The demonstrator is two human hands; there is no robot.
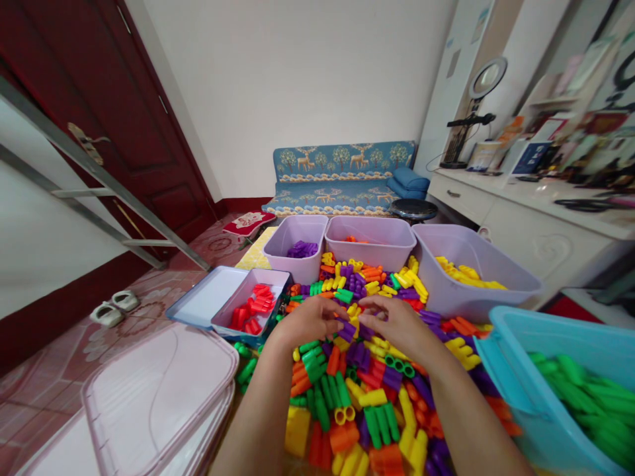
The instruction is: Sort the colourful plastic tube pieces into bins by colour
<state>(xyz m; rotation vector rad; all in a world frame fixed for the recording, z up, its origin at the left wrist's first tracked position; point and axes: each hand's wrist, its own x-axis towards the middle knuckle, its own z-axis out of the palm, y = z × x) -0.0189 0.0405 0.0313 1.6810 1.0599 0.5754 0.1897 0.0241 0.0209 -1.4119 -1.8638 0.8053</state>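
Note:
My left hand (pixel 315 318) and my right hand (pixel 387 320) face each other over a heap of plastic pieces in green, yellow, orange, red and purple. Between them lies a purple piece (pixel 346 330), which the fingers of my left hand touch; whether they grip it is hard to make out. My right hand has its fingers curved and apart, close to yellow and purple pieces. Nearer to me, beneath my wrists, are a green piece (pixel 381 424), an orange piece (pixel 344 437) and a yellow block (pixel 297 430).
Lilac bins stand behind the heap, with purple pieces (pixel 302 249), orange pieces and yellow pieces (pixel 469 273). A tray of red pieces (pixel 254 307) is at left, near stacked lids (pixel 163 390). A turquoise bin (pixel 520 370) at right holds green pieces.

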